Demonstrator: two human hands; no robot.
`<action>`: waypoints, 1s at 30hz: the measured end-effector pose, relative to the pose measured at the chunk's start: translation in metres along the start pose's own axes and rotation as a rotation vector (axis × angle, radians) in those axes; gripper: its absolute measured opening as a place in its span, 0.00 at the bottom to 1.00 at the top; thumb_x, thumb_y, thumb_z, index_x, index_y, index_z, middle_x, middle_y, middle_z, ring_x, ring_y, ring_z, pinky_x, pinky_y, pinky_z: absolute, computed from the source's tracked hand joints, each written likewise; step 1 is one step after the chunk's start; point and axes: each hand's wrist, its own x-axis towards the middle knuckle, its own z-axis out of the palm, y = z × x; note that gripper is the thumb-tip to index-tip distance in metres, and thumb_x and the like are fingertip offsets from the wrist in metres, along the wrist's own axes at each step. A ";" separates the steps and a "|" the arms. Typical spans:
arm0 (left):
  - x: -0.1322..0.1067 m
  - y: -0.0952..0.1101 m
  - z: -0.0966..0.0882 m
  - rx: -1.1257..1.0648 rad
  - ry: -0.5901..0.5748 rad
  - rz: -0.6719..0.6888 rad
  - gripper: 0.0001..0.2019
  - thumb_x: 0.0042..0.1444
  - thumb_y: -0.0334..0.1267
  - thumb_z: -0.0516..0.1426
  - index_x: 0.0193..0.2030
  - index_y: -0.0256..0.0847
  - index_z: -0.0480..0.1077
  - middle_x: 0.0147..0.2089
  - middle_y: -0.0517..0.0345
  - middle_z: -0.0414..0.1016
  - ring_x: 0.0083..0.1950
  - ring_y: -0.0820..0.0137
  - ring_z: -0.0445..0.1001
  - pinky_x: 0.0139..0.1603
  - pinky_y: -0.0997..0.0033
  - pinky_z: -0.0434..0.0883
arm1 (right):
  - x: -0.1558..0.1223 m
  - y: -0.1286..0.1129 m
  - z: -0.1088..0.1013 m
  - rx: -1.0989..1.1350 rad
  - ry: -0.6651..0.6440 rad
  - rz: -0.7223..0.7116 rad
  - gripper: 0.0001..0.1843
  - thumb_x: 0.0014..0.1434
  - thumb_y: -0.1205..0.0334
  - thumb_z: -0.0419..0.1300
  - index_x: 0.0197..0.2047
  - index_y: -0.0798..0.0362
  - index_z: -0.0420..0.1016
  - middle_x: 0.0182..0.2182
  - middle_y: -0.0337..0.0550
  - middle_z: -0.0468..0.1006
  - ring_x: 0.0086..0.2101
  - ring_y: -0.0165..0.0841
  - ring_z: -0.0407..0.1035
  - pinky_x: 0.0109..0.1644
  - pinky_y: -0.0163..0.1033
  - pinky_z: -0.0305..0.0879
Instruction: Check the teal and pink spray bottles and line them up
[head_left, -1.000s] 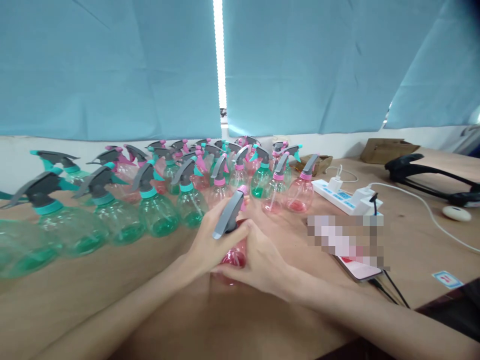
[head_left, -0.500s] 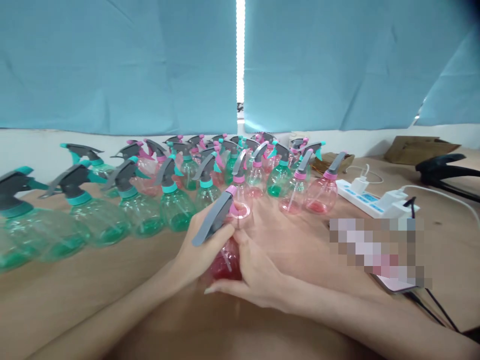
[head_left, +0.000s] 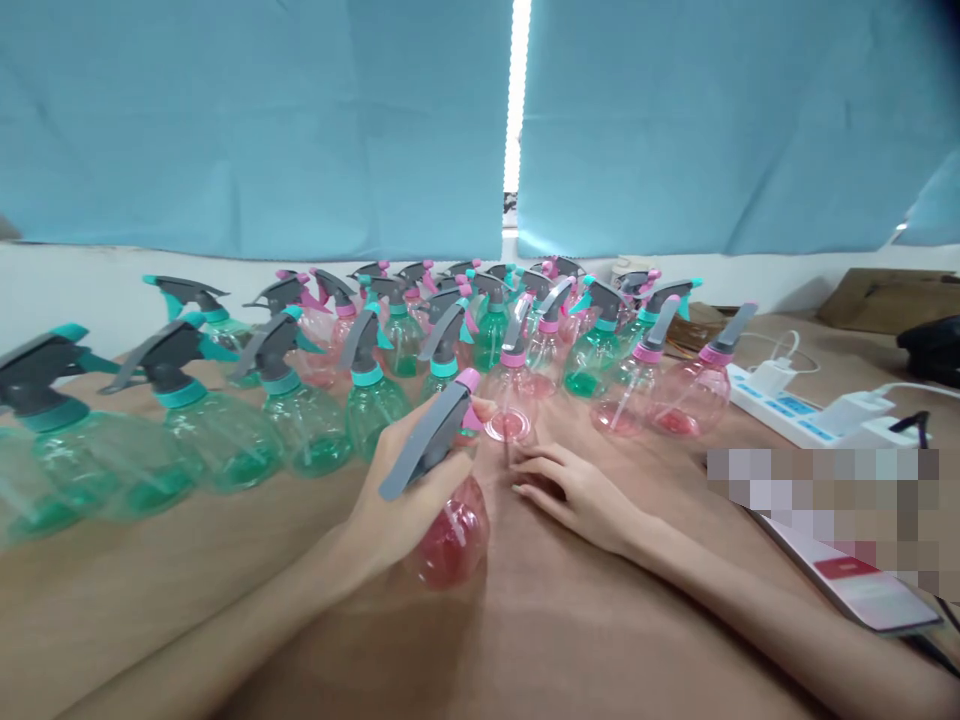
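In the head view my left hand (head_left: 401, 500) is wrapped round the neck of a pink spray bottle (head_left: 448, 545) with a grey trigger and a pink nozzle. Its clear pink body, with red liquid inside, tilts above the table; my fingers cover most of the collar. My right hand (head_left: 589, 495) is apart from that bottle, low over the table, fingers loosely bent, spread and holding nothing. Just beyond its fingertips stands another pink spray bottle (head_left: 512, 385). A row of green spray bottles (head_left: 304, 425) runs along the left.
More pink and green bottles crowd the back, among them a pink bottle (head_left: 694, 395) at the right. A white power strip (head_left: 784, 408) with plugged chargers lies right of them. Nearer is a partly blurred phone (head_left: 877, 595) with a cable. Blue curtain (head_left: 262, 130) hangs behind.
My right hand has let go of the pink bottle and moved right, its fingers opening. My left hand keeps its hold. The whole view has shifted slightly.
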 end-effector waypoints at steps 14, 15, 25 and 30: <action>0.001 0.000 -0.002 0.009 -0.038 -0.030 0.11 0.49 0.31 0.51 0.40 0.46 0.67 0.26 0.66 0.59 0.26 0.73 0.60 0.27 0.72 0.60 | -0.003 0.000 0.002 -0.070 -0.056 0.005 0.18 0.64 0.57 0.54 0.57 0.49 0.69 0.53 0.49 0.74 0.54 0.42 0.67 0.58 0.54 0.64; 0.000 -0.001 -0.002 0.007 -0.039 -0.028 0.11 0.49 0.31 0.51 0.40 0.46 0.67 0.26 0.66 0.58 0.26 0.73 0.59 0.28 0.72 0.59 | -0.004 0.000 0.002 -0.071 -0.062 0.009 0.19 0.64 0.57 0.54 0.57 0.49 0.69 0.53 0.49 0.74 0.55 0.43 0.66 0.58 0.54 0.64; -0.001 -0.003 -0.001 -0.028 -0.058 -0.044 0.12 0.49 0.31 0.51 0.41 0.46 0.67 0.25 0.67 0.59 0.23 0.74 0.56 0.24 0.73 0.56 | -0.008 -0.003 -0.002 -0.108 -0.158 0.056 0.23 0.66 0.54 0.51 0.61 0.54 0.64 0.59 0.52 0.68 0.60 0.43 0.59 0.63 0.55 0.56; -0.002 -0.005 -0.002 -0.007 -0.037 -0.060 0.09 0.49 0.31 0.51 0.37 0.46 0.65 0.24 0.67 0.54 0.23 0.74 0.55 0.25 0.72 0.55 | -0.009 -0.004 -0.002 -0.097 -0.139 0.097 0.25 0.64 0.53 0.53 0.60 0.56 0.64 0.58 0.55 0.68 0.57 0.45 0.63 0.61 0.56 0.60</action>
